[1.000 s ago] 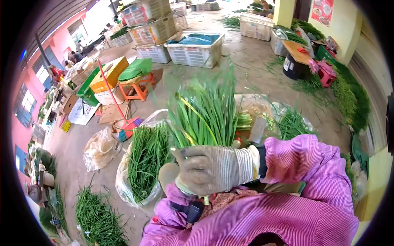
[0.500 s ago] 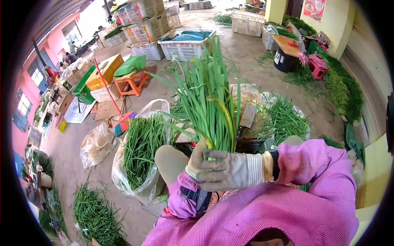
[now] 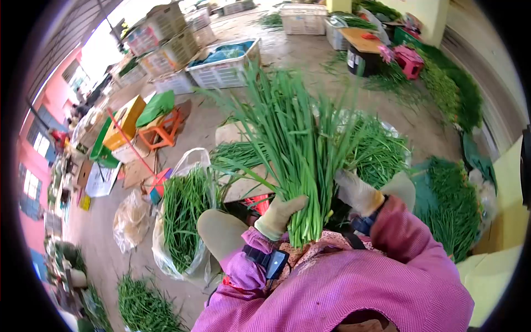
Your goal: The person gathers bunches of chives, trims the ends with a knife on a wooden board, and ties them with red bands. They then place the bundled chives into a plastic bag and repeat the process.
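My left hand, in a pale work glove, is closed round the lower stalks of a thick bunch of chives. The pale cut ends point down toward my lap, and the green leaves fan out upward. At the right edge of the bunch is my gloved right hand, its fingers blurred and partly behind leaves; I cannot tell whether they grip any. Just beyond it lies a loose heap of chives. More long leaves rest on a pale board left of the bunch.
A plastic bag of greens stands by my left knee, near a crumpled bag. Cut greens lie on the floor, bundled ones at right. Ahead are crates, an orange stool and a black bucket.
My right hand has left the base of the bunch and moved right. The bunch is lower, with its stalk ends now showing below my left hand. The view has shifted.
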### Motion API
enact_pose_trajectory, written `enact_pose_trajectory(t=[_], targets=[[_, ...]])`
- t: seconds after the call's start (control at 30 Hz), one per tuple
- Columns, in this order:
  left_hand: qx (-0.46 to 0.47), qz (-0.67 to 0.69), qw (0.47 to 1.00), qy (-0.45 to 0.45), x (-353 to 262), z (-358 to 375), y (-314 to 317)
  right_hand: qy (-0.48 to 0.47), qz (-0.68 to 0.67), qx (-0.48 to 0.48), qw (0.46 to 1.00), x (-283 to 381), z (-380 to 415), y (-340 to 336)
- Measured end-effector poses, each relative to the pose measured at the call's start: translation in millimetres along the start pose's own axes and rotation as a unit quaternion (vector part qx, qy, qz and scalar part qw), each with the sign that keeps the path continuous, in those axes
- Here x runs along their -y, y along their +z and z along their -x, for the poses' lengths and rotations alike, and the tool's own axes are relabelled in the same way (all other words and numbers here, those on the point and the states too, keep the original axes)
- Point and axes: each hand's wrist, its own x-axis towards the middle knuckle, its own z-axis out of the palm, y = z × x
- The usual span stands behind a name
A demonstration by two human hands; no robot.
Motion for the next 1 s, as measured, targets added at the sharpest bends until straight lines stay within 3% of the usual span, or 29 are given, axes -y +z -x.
enact_pose_trajectory(t=[0.07,0.13,0.2,0.27,0.33,0.37,0.43,0.47,0.5,0.53,0.57,0.63,0.7,0.8,0.83,0.87,0.9,0.93,1.0], targets=[[0.014,-0.045,0.999,-0.012,24.0,-17.9,-7.2,0.037,0.015,-0.004,0.999,15.1,-19.0,-7.9],[0.030,-0.178,0.984,-0.001,12.6,-28.3,-0.8,0.002,0.074,0.008,0.997,18.4,-37.8,-8.3],[0.025,-0.207,0.977,-0.036,12.8,-40.8,-9.4,-0.023,0.083,0.001,0.996,-5.3,-51.1,-37.6],[0.026,-0.184,0.983,0.007,15.8,-57.4,-10.7,-0.017,-0.001,-0.092,0.996,-20.8,-55.7,-44.7],[-0.003,-0.327,0.944,0.036,23.8,-80.8,-19.1,0.005,-0.034,-0.129,0.991,-29.3,-62.3,-57.5],[-0.016,-0.265,0.962,0.071,25.0,-91.4,-15.6,-0.039,0.036,-0.135,0.989,-25.4,-65.7,-59.9],[-0.012,-0.122,0.992,-0.003,16.4,-119.4,-15.6,-0.100,0.097,-0.133,0.981,7.4,-69.9,-50.3],[0.016,-0.152,0.988,0.024,-2.6,-133.7,-7.8,-0.046,0.207,-0.185,0.959,29.8,-81.7,-47.2],[0.043,-0.180,0.981,0.052,-21.6,-147.9,0.0,-0.169,0.248,-0.103,0.948,42.5,-86.7,-59.4],[0.052,-0.289,0.951,0.100,-45.9,-158.7,10.8,-0.136,0.229,-0.152,0.952,68.1,-90.1,-45.1],[0.056,-0.277,0.950,0.133,-61.9,-167.5,18.8,-0.125,0.233,-0.159,0.951,79.9,-95.1,-52.0],[0.064,-0.318,0.940,0.101,-79.8,-192.8,20.6,-0.115,0.235,-0.168,0.950,94.3,-106.8,-65.7],[0.058,-0.375,0.920,0.095,-86.7,-205.6,21.1,-0.185,0.235,-0.141,0.944,101.1,-117.9,-76.3],[0.140,-0.402,0.893,0.148,-40.6,-259.0,-39.0,-0.151,0.204,-0.087,0.963,92.3,-114.0,-95.4],[0.177,-0.292,0.934,0.105,-15.7,-270.0,-55.3,-0.134,0.360,-0.111,0.917,73.6,-120.1,-116.9],[0.206,-0.170,0.962,0.053,9.5,-281.3,-72.1,-0.009,0.441,-0.046,0.896,68.3,-118.0,-134.9],[0.223,-0.056,0.973,-0.002,33.6,-291.8,-87.6,0.037,-0.020,0.079,0.996,30.6,-125.5,-168.6],[0.220,-0.096,0.971,0.019,30.6,-290.4,-83.3,0.073,-0.473,0.187,0.858,-1.5,-136.0,-196.5],[0.191,-0.165,0.966,0.047,20.1,-284.8,-69.1,0.026,-0.478,0.308,0.822,-6.7,-143.3,-190.8]])
